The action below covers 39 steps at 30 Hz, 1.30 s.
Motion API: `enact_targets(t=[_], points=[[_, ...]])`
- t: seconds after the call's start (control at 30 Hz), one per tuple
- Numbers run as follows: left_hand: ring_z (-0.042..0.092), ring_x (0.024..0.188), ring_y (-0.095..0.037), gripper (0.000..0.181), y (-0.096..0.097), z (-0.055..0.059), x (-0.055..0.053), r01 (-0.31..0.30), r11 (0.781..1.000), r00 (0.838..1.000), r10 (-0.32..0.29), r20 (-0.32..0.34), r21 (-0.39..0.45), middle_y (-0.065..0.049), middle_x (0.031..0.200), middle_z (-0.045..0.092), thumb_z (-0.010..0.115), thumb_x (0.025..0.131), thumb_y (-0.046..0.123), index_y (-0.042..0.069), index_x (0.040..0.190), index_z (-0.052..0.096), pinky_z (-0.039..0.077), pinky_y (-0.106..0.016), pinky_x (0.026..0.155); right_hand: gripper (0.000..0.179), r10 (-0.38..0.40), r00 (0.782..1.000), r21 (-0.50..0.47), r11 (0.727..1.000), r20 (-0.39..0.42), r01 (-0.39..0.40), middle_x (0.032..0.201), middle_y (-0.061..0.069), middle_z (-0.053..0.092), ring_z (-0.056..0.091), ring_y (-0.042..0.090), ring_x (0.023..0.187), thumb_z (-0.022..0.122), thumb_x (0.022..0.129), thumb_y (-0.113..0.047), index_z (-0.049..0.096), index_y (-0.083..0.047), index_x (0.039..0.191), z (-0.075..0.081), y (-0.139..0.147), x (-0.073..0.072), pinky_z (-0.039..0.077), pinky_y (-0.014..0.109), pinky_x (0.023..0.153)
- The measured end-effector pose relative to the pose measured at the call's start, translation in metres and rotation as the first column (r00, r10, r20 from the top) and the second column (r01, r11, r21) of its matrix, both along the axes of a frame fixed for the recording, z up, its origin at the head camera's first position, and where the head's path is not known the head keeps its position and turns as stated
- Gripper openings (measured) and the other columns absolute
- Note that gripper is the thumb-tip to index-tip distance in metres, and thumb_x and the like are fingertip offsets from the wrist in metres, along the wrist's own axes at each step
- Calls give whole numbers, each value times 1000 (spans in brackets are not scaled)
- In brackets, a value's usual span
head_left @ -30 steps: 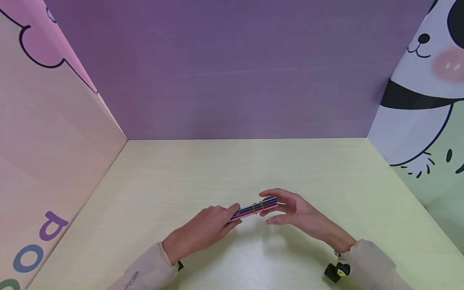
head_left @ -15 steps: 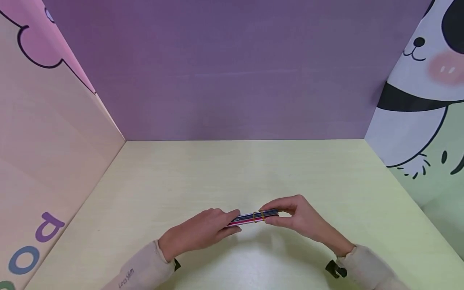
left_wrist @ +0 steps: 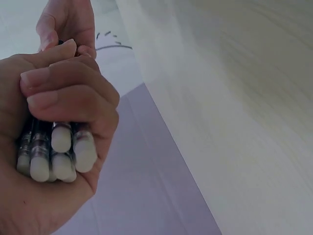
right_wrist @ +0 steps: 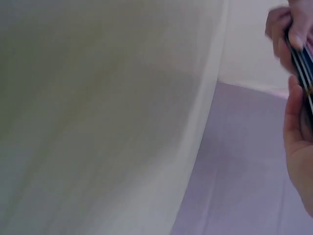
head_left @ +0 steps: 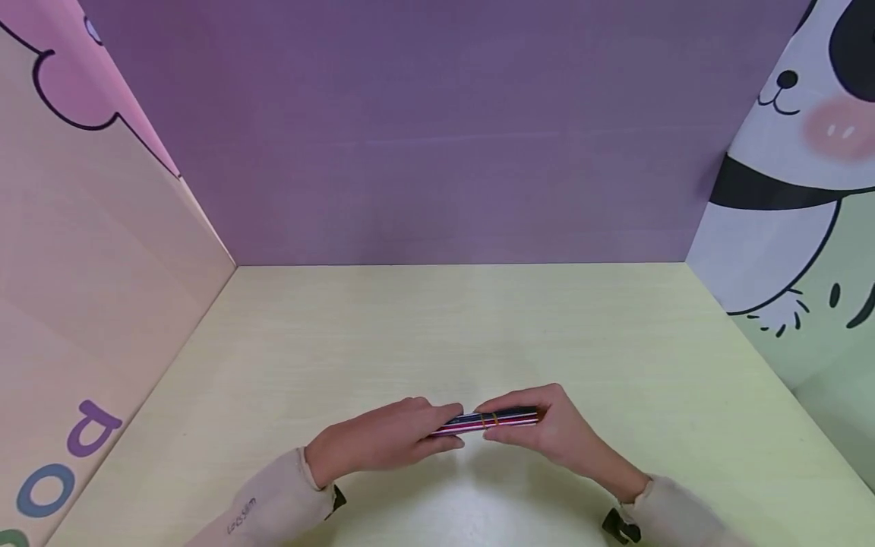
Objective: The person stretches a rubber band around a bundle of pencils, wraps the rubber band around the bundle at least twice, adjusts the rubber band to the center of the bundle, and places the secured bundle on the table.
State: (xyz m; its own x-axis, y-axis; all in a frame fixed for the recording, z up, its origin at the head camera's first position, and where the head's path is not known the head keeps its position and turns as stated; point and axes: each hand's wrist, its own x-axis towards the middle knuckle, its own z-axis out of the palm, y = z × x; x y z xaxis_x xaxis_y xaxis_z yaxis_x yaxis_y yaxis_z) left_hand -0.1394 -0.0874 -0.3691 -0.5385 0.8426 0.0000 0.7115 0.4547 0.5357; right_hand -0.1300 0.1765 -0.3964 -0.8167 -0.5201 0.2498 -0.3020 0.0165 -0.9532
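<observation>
A slim bundle of pencils (head_left: 509,417), dark blue, red and white, is held level over the table between both hands. A yellow rubber band (head_left: 489,420) circles it near its middle. My left hand (head_left: 386,436) grips the left part of the bundle. In the left wrist view, white eraser ends (left_wrist: 61,166) stick out of that curled hand. My right hand (head_left: 540,418) pinches the bundle at the rubber band, thumb below and fingers above, with the pencils' right end reaching toward the palm. In the right wrist view the pencils (right_wrist: 303,68) show only at the right edge.
The pale wooden table (head_left: 410,327) lies beneath both hands. A purple panel (head_left: 437,152) stands along its back, with a pink-white panel (head_left: 123,266) on the left and a panda-printed panel (head_left: 772,258) on the right.
My right hand has come in from beside the bundle's right end and now pinches it at the rubber band. The bundle has turned nearly level and moved slightly lower in view.
</observation>
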Motion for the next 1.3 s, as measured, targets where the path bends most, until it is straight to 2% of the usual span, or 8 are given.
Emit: enact_targets(t=[0.13,0.23,0.47,0.57,0.73,0.87,1.1,1.3], points=[[36,56,0,19,4,2,-1,11,1000,999,-12,41,21,13,66,40,50,105,38,23,94,50,33,-14,53,27,15,999,35,999,-51,-13,103,5,76,74,24,87,79,85,-9,76,-9,113,4,-3,2,61,39,74],[43,46,-5,21,4,5,-5,-24,997,987,13,159,68,10,62,42,52,104,39,22,90,50,37,-16,49,27,-19,993,36,999,-117,24,102,5,76,73,22,88,79,85,-7,76,-9,111,12,2,-1,60,36,75],[68,58,-33,14,-9,11,-17,-215,948,881,84,466,235,-9,72,66,62,100,33,21,107,62,57,-44,49,26,-92,993,-29,995,-71,91,104,9,75,72,24,91,77,85,-4,75,-3,112,21,15,-7,60,35,79],[72,83,-38,21,-12,8,-19,-356,837,825,72,561,416,-20,98,70,54,105,24,13,121,61,57,-56,55,29,-143,990,-109,984,-16,140,105,11,75,73,27,91,78,83,0,73,4,111,20,17,-6,60,36,80],[64,113,-42,42,-1,2,-15,-502,558,777,-45,628,661,-26,131,59,30,111,31,3,135,52,58,-58,65,30,-174,985,-148,974,-5,171,104,14,74,73,28,89,78,83,1,72,6,111,16,11,-5,60,36,79],[62,117,-40,49,7,1,-9,-558,423,747,-119,654,714,-28,137,54,24,111,37,2,136,50,58,-58,69,29,-177,984,-50,983,-34,175,104,10,75,72,23,83,82,82,-7,76,-4,111,14,3,-2,60,31,69],[62,117,-39,43,6,2,-6,-610,412,690,-144,709,677,-24,136,57,35,110,33,2,136,50,59,-54,71,30,-180,980,18,983,-88,182,103,5,75,71,21,80,82,83,-12,77,-13,112,15,0,-3,59,31,66],[63,116,-38,42,-3,2,-7,-625,396,690,-123,713,673,-24,130,62,36,110,30,0,136,51,59,-54,71,25,-157,976,-48,987,-148,151,103,10,74,70,23,90,78,85,-3,74,-5,110,12,9,-7,58,28,77]])
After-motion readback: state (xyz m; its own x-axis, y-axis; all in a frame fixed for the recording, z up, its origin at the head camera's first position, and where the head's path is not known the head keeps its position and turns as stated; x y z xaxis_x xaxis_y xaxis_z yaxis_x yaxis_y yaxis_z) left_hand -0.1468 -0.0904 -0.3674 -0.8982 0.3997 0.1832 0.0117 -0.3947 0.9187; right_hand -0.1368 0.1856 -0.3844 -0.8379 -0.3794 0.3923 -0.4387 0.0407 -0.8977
